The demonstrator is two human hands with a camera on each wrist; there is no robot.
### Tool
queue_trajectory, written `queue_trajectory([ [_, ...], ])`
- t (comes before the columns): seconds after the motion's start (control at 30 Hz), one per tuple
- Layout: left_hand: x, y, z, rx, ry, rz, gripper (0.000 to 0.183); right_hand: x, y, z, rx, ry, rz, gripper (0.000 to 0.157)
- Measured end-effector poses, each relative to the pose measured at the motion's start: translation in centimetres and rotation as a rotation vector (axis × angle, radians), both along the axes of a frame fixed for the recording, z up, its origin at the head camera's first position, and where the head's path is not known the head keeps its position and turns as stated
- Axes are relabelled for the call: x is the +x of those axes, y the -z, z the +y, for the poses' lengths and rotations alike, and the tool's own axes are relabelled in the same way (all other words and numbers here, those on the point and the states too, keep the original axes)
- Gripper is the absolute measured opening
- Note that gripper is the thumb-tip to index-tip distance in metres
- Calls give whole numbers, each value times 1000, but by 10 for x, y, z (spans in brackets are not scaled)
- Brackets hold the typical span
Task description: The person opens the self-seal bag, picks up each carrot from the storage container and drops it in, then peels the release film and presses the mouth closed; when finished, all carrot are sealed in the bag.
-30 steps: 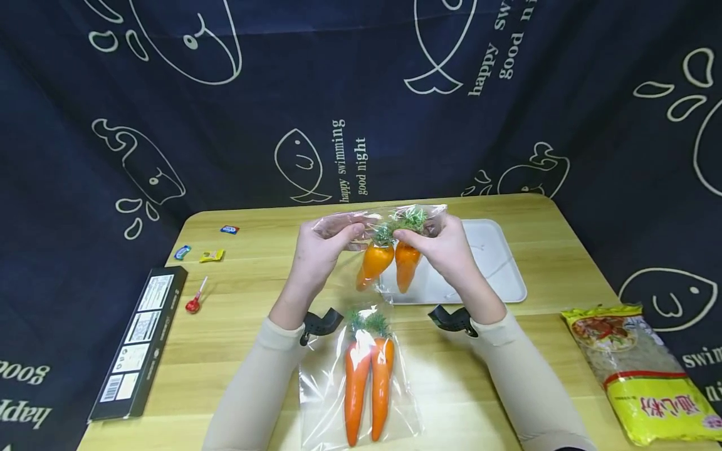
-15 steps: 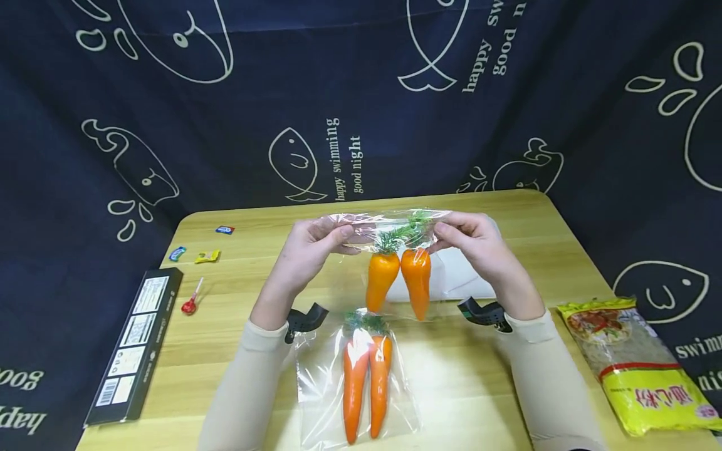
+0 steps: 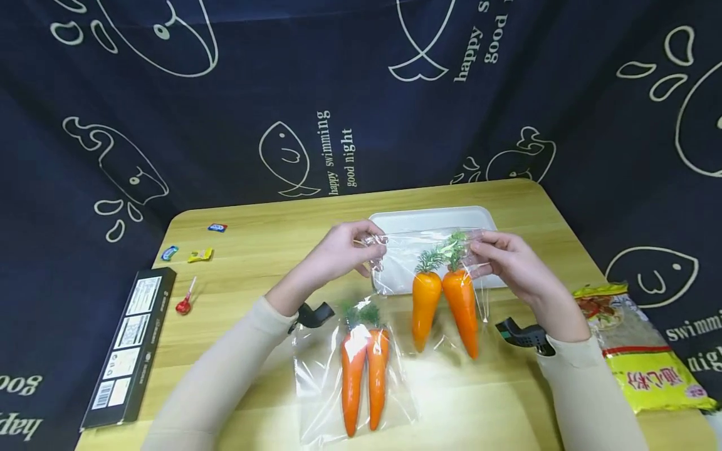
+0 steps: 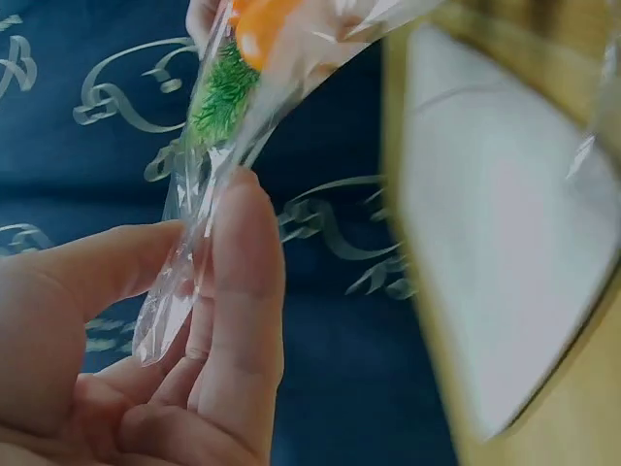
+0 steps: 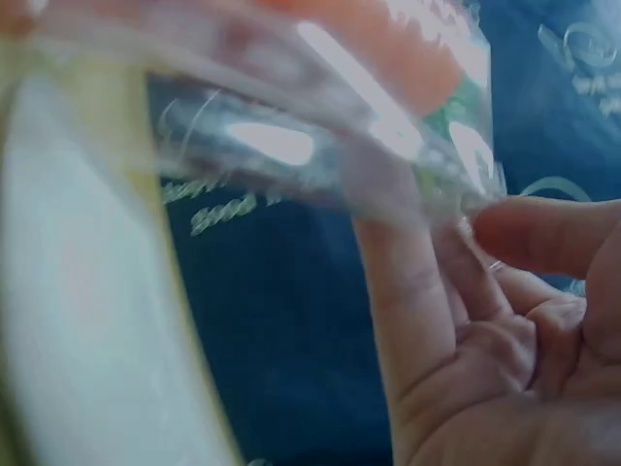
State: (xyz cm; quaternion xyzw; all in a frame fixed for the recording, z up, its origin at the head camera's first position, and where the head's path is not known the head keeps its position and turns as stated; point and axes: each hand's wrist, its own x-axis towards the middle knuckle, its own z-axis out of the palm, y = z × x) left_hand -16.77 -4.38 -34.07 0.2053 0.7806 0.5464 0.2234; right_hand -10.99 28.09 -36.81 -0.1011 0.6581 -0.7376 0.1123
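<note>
Both hands hold up a clear plastic bag (image 3: 400, 247) by its top corners. Two orange carrots (image 3: 427, 297) with green tops hang inside it, tips pointing down. My left hand (image 3: 346, 250) pinches the bag's left corner between thumb and fingers; in the left wrist view the film (image 4: 184, 262) runs between them. The right corner is pinched by my right hand (image 3: 510, 260), close to the green leaves (image 3: 454, 247); the right wrist view is blurred there. Nearer to me, a second clear bag (image 3: 316, 401) with two slimmer carrots (image 3: 352, 382) lies flat on the table.
Behind the raised bag is a white tray (image 3: 431, 216). At left lie a long black box (image 3: 126, 347), a red lollipop (image 3: 183, 305) and small wrapped candies (image 3: 200, 255). A yellow noodle packet (image 3: 648, 369) lies at right, partly behind the right forearm. A dark printed curtain (image 3: 225, 125) hangs behind the table.
The hands have moved apart, stretching the bag's top. The bag with its carrots has shifted right and toward me, and more of the tray shows. The flat bag stays on the table.
</note>
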Motion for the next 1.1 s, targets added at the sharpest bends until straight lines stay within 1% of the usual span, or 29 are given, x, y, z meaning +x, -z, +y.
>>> queue_trajectory([
  [0.07, -4, 15, 10, 0, 54, -77, 20, 5, 14, 9, 45, 17, -72, 16],
  [0.13, -6, 31, 19, -24, 96, -119, 18, 9, 29, 15, 106, 43, -140, 25],
  [0.17, -6, 37, 23, -48, 112, -123, 17, 10, 36, 17, 140, 52, -170, 31],
  [0.23, -6, 51, 28, -132, 144, -77, 14, 12, 49, 20, 223, 61, -208, 44],
  [0.3, -7, 62, 32, -223, 168, -25, 12, 13, 61, 23, 314, 53, -220, 51],
  [0.4, -7, 74, 34, -345, 180, 59, 9, 13, 72, 24, 445, 48, -214, 48],
  [0.43, -8, 77, 34, -364, 183, 65, 8, 13, 75, 24, 486, 45, -203, 45],
  [0.53, -8, 85, 34, -421, 175, 133, 7, 12, 78, 23, 583, 61, -182, 39],
  [0.63, -9, 91, 34, -448, 169, 171, 6, 10, 78, 21, 656, 83, -157, 40],
  [0.7, -10, 94, 34, -462, 164, 176, 6, 8, 78, 20, 689, 90, -158, 42],
  [0.77, -11, 97, 33, -463, 160, 162, 9, 6, 78, 21, 723, 77, -160, 44],
  [0.87, -12, 95, 29, -429, 140, 166, 19, 4, 71, 25, 792, 52, -146, 48],
  [0.97, -13, 87, 20, -328, 108, 212, 25, 0, 54, 27, 893, 66, -80, 49],
  [1.03, -12, 78, 9, -249, 71, 262, 27, -5, 38, 25, 949, 110, 0, 47],
  [1.1, -9, 66, -6, -180, 16, 317, 27, -12, 22, 19, 971, 169, 93, 44],
])
